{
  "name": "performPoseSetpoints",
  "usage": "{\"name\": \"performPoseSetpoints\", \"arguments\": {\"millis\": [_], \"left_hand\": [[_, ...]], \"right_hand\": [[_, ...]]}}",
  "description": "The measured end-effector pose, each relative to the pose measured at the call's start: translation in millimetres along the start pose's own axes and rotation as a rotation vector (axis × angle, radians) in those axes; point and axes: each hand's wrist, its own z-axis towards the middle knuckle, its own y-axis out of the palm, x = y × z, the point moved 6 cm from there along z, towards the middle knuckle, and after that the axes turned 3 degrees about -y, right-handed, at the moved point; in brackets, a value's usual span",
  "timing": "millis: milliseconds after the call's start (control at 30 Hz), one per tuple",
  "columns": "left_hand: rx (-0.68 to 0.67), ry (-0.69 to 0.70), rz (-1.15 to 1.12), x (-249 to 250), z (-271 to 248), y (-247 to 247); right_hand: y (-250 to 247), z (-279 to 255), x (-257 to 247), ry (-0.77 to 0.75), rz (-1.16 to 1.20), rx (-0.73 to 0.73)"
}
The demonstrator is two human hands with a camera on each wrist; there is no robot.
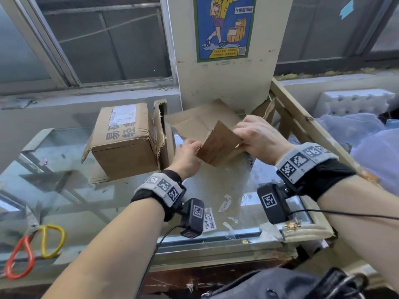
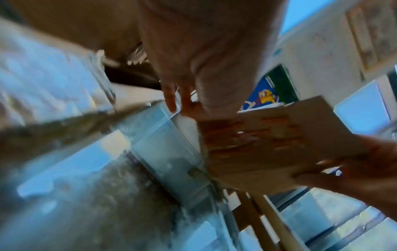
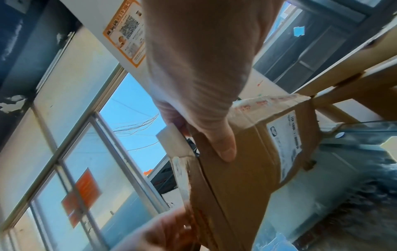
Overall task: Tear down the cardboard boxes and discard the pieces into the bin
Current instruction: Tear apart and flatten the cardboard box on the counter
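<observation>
Scissors (image 1: 32, 251) with red and yellow handles lie at the near left of the glass tabletop (image 1: 64, 201), well apart from the hands. Farther back on the left stands a closed box (image 1: 125, 141) with a shipping label, a torn flap (image 1: 160, 134) upright just beside it. A poster (image 1: 224, 26) hangs on the pillar behind. Above the tabletop, a folded cardboard piece (image 1: 220, 145) sits between both hands: left hand (image 1: 186, 158) fingers pinch its left edge, right hand (image 1: 257, 137) fingers curl over its right edge, thumb (image 3: 223, 146) pressed flat on it.
</observation>
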Motion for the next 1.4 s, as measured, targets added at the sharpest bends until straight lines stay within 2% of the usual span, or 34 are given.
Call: {"name": "performPoseSetpoints", "arguments": {"millis": [33, 100, 200, 267, 300, 333, 400, 433, 467, 500, 533, 633, 700, 800, 867, 967, 1100, 1233, 1333, 1400], "left_hand": [[-0.041, 0.085, 0.051, 3.0, 1.6, 4.2], [-0.065, 0.149, 0.029, 8.6, 2.0, 4.8], [0.052, 0.177, -0.035, 21.2, 3.8, -9.5], [0.133, 0.209, -0.048, 34.6, 1.6, -21.5], [0.157, 0.228, -0.057, 42.9, 0.0, -26.6], [0.177, 0.252, -0.069, 52.5, -2.2, -32.2], [0.203, 0.285, -0.003, 74.5, -6.8, -43.2], [0.209, 0.299, 0.097, 87.7, -9.7, -48.3], [0.226, 0.317, 0.229, 102.2, -13.4, -52.7], [0.269, 0.347, 0.349, 116.8, -17.8, -57.3], [0.325, 0.379, 0.429, 130.7, -22.1, -61.9], [0.398, 0.401, 0.612, 158.3, -25.7, -60.8], [0.371, 0.403, 0.640, 161.1, -24.0, -58.0], [0.343, 0.413, 0.622, 162.6, -22.4, -56.0], [0.278, 0.414, 0.588, 164.1, -19.5, -54.3], [0.190, 0.420, 0.560, 171.4, -17.3, -48.8], [0.181, 0.415, 0.721, 177.9, -15.5, -40.0], [0.110, 0.451, 0.796, 188.4, -15.1, -27.1], [0.144, 0.431, 0.784, 193.0, -14.3, -20.4], [0.171, 0.385, 0.759, 192.2, -12.0, -20.2]], "right_hand": [[-3.0, -2.9, 5.3, 0.025, 0.006, 0.045], [-4.4, -10.5, 18.9, 0.116, 0.082, 0.101], [-2.6, -20.6, 48.2, 0.334, 0.230, 0.104], [-10.4, -20.6, 55.4, 0.415, 0.284, 0.106], [-23.5, -18.3, 52.6, 0.413, 0.305, 0.188], [-41.7, -15.6, 45.0, 0.372, 0.280, 0.330], [-78.8, -11.3, 19.4, 0.196, 0.124, 0.600], [-90.0, -6.4, 5.0, 0.085, 0.050, 0.628], [-94.9, 0.7, -7.4, -0.020, -0.013, 0.583], [-93.9, 8.5, -15.1, -0.089, -0.048, 0.473], [-88.2, 15.5, -16.5, -0.096, -0.065, 0.318], [-66.9, 23.4, 4.3, 0.087, -0.102, -0.132], [-59.0, 22.1, 17.3, 0.156, -0.075, -0.259], [-52.4, 11.9, 34.2, 0.254, 0.133, -0.314], [-47.3, 2.3, 44.3, 0.322, 0.319, -0.294], [-38.7, -5.4, 62.4, 0.347, 0.504, -0.303], [-34.4, -8.0, 75.4, 0.343, 0.593, -0.374], [-29.5, -11.6, 70.6, 0.365, 0.780, -0.466], [-32.3, -16.7, 65.7, 0.320, 0.912, -0.393], [-30.6, -23.6, 65.9, 0.345, 1.058, -0.315]]}}
